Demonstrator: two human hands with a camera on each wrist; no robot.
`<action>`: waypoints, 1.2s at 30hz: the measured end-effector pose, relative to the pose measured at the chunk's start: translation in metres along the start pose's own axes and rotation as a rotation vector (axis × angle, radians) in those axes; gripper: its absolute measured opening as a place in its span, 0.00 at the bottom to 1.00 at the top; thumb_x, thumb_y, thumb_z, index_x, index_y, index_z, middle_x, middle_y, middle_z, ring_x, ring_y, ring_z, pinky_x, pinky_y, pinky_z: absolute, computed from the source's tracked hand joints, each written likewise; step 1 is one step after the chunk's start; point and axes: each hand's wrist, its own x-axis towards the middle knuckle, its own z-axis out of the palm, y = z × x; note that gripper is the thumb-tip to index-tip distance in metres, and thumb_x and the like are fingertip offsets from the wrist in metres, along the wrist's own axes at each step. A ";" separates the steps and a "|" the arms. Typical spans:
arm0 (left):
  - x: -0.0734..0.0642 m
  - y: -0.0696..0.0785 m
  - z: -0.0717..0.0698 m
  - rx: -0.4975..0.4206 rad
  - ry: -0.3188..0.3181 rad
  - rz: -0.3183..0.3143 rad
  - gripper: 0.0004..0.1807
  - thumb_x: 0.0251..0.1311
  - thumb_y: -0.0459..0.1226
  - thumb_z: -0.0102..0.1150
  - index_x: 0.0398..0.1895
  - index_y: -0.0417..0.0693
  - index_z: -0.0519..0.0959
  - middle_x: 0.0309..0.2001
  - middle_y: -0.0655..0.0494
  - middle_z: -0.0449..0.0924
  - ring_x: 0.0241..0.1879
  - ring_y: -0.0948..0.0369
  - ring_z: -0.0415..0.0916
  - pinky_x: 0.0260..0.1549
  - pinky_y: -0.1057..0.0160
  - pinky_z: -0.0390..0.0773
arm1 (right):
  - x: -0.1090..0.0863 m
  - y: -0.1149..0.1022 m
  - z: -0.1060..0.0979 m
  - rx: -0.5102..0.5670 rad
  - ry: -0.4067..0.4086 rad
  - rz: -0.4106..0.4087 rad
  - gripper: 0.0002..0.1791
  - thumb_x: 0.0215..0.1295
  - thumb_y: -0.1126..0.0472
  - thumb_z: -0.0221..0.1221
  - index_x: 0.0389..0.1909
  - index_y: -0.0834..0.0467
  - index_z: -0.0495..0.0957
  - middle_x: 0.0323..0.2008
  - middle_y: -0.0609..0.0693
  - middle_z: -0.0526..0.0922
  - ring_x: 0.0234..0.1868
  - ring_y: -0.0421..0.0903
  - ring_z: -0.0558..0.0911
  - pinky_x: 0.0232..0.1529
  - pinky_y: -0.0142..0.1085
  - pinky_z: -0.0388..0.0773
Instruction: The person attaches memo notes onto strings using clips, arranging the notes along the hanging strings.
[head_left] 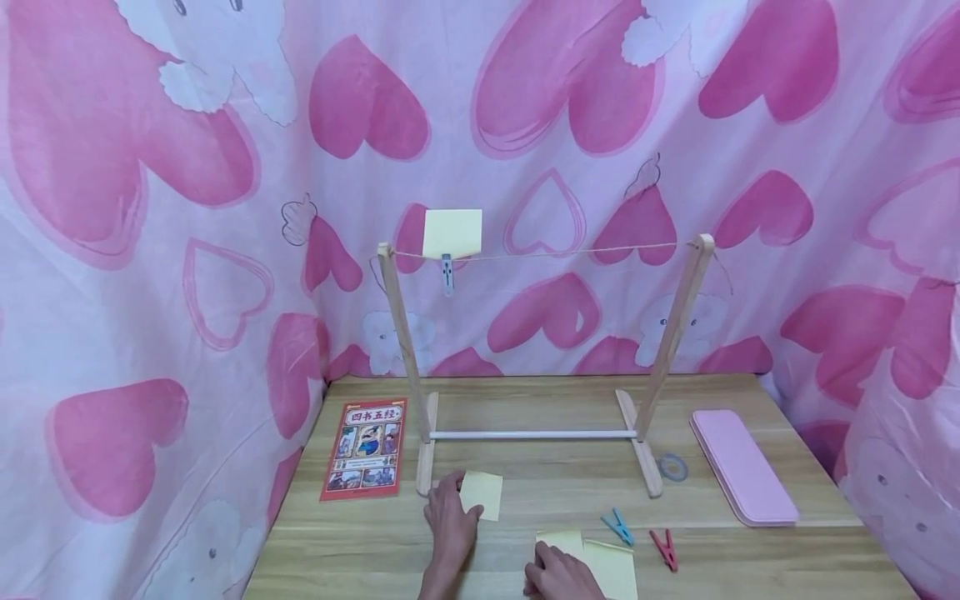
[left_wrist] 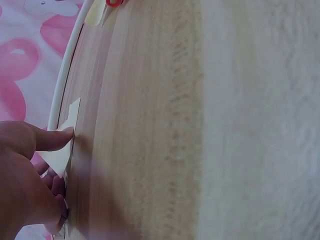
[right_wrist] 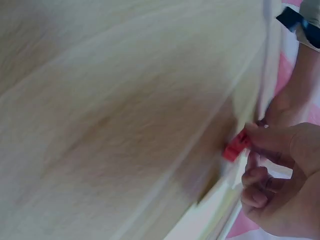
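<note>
My left hand (head_left: 450, 515) pinches a small pale yellow paper note (head_left: 484, 493) by its left side, low over the table; the left wrist view shows the thumb along the paper (left_wrist: 64, 150). To the right, my right hand (head_left: 564, 575) is over a pair of larger yellow sheets (head_left: 611, 568) near the front edge. In the right wrist view, its thumb and fingers pinch a small red clothespin (right_wrist: 236, 146), which the hand hides in the head view. Beside the sheets lie a blue clothespin (head_left: 618, 527) and another red clothespin (head_left: 664, 550).
A wooden frame (head_left: 667, 358) stands behind the hands with a string (head_left: 570, 252) across its top. On the string, a light blue clothespin (head_left: 447, 275) holds a yellow note (head_left: 453, 232). A red booklet (head_left: 365, 450) lies left; a pink case (head_left: 742, 467) and a ring of tape (head_left: 672, 467) lie right.
</note>
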 end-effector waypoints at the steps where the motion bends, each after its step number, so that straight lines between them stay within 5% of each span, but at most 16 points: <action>1: -0.001 -0.001 0.001 0.001 0.010 0.016 0.34 0.41 0.23 0.83 0.56 0.37 0.82 0.49 0.43 0.86 0.49 0.46 0.75 0.47 0.47 0.69 | -0.001 0.004 0.006 0.057 0.012 -0.001 0.15 0.68 0.53 0.75 0.25 0.48 0.81 0.32 0.36 0.65 0.27 0.28 0.61 0.24 0.24 0.63; 8: 0.000 -0.002 0.002 -0.043 0.080 0.037 0.09 0.60 0.26 0.73 0.44 0.37 0.87 0.42 0.42 0.89 0.41 0.47 0.79 0.42 0.49 0.68 | 0.004 0.047 0.045 0.652 0.003 -0.098 0.10 0.77 0.51 0.68 0.37 0.49 0.81 0.43 0.34 0.75 0.32 0.22 0.72 0.29 0.24 0.75; 10: 0.002 0.001 0.000 -0.043 0.071 0.011 0.06 0.64 0.27 0.71 0.42 0.38 0.87 0.41 0.43 0.89 0.41 0.47 0.79 0.42 0.48 0.69 | 0.006 0.047 0.031 0.738 -0.031 -0.109 0.07 0.80 0.54 0.66 0.40 0.51 0.81 0.41 0.34 0.79 0.33 0.22 0.75 0.31 0.24 0.76; 14: 0.005 0.007 -0.005 -0.067 0.049 -0.038 0.03 0.65 0.30 0.73 0.39 0.41 0.87 0.37 0.49 0.88 0.39 0.51 0.79 0.43 0.50 0.68 | 0.009 0.028 -0.029 0.888 -0.112 0.026 0.05 0.80 0.63 0.64 0.49 0.60 0.79 0.35 0.44 0.86 0.32 0.29 0.80 0.32 0.28 0.78; 18: 0.006 0.011 -0.009 -0.129 0.021 -0.075 0.03 0.66 0.32 0.74 0.38 0.44 0.87 0.32 0.55 0.84 0.36 0.56 0.77 0.42 0.52 0.67 | 0.011 0.016 -0.074 0.916 -0.057 0.142 0.16 0.76 0.71 0.64 0.60 0.71 0.76 0.38 0.56 0.87 0.30 0.36 0.84 0.32 0.32 0.82; 24: 0.016 0.001 0.004 -0.316 0.084 -0.033 0.06 0.66 0.36 0.73 0.38 0.41 0.87 0.31 0.56 0.83 0.31 0.61 0.78 0.35 0.59 0.80 | 0.018 0.033 -0.110 0.819 0.113 0.131 0.14 0.71 0.70 0.68 0.55 0.70 0.82 0.40 0.59 0.90 0.32 0.39 0.87 0.34 0.35 0.86; 26: 0.021 0.007 0.002 -0.408 0.048 -0.056 0.08 0.69 0.37 0.72 0.41 0.40 0.86 0.34 0.53 0.83 0.32 0.60 0.78 0.33 0.60 0.82 | 0.021 0.040 -0.125 0.840 0.121 0.143 0.14 0.73 0.68 0.67 0.55 0.68 0.81 0.38 0.58 0.91 0.33 0.40 0.87 0.35 0.34 0.85; 31: 0.036 0.053 -0.027 -0.504 -0.084 -0.175 0.11 0.74 0.37 0.68 0.49 0.37 0.86 0.43 0.47 0.85 0.41 0.56 0.79 0.40 0.61 0.82 | 0.031 0.055 -0.164 0.910 0.161 0.089 0.13 0.80 0.68 0.61 0.58 0.70 0.77 0.36 0.60 0.90 0.35 0.43 0.88 0.39 0.33 0.84; 36: 0.062 0.094 -0.046 -0.552 -0.039 -0.107 0.08 0.72 0.35 0.70 0.47 0.38 0.88 0.44 0.47 0.87 0.41 0.60 0.78 0.39 0.67 0.77 | 0.046 0.058 -0.199 0.720 0.409 0.046 0.11 0.75 0.72 0.64 0.55 0.69 0.82 0.43 0.60 0.87 0.36 0.37 0.80 0.34 0.31 0.78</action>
